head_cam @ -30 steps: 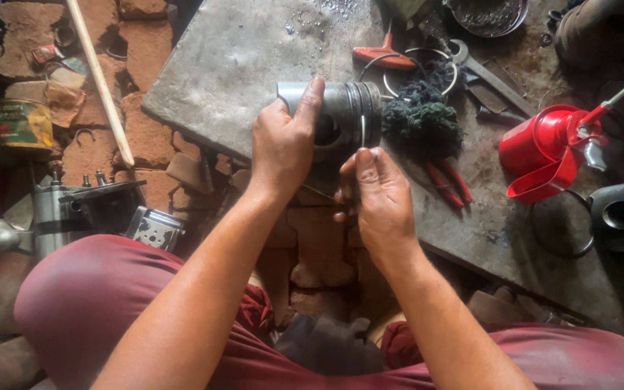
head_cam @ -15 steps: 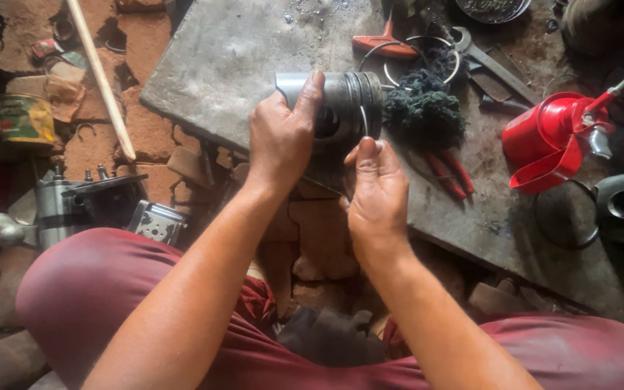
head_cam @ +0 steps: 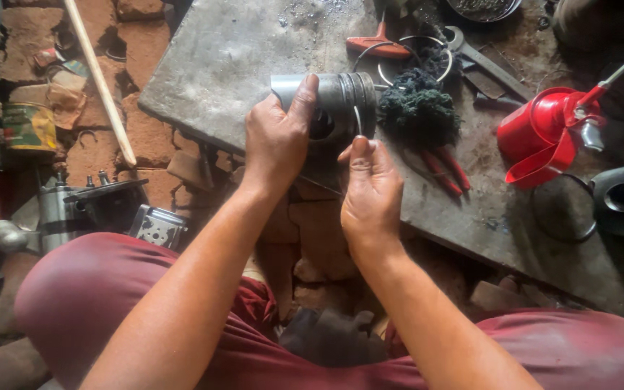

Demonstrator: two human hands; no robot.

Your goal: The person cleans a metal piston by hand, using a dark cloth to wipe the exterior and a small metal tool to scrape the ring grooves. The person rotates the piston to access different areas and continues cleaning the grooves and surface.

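Piston [head_cam: 341, 97], grey and grooved, lies with its long axis running from nine to three o'clock above the edge of the steel slab [head_cam: 211, 65]. Left hand [head_cam: 277, 141] wraps it from six o'clock, fingers closed around the skirt, thumb up over the top. Right hand [head_cam: 371, 195] sits just at five o'clock of the piston crown, nearer the grooves, thumb and forefinger pinched on a thin ring [head_cam: 357, 119] that rises toward twelve o'clock and touches the grooved end.
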